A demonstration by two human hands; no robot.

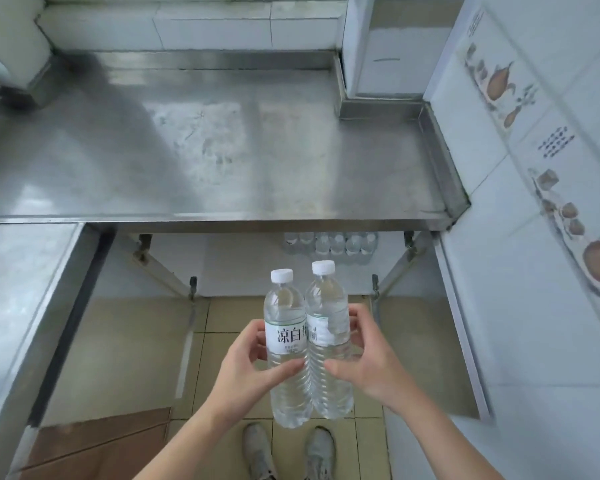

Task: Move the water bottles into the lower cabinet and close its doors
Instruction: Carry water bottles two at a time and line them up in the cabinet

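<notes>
Two clear water bottles with white caps and white labels stand upright side by side in the air in front of me. My left hand (246, 368) grips the left bottle (286, 341) around its middle. My right hand (368, 355) grips the right bottle (328, 327) the same way. The bottles touch each other. Below the steel counter (222, 161) the lower cabinet (243, 258) stands open, both doors (14, 306) swung out to the sides. Several more bottles (333, 244) stand at the back of the cabinet shelf.
The right cabinet door (461, 323) reaches out beside my right arm. Tiled wall (534, 168) closes the right side. A brown cardboard sheet (101, 441) lies on the tiled floor at lower left. My shoes (288, 452) are below the bottles.
</notes>
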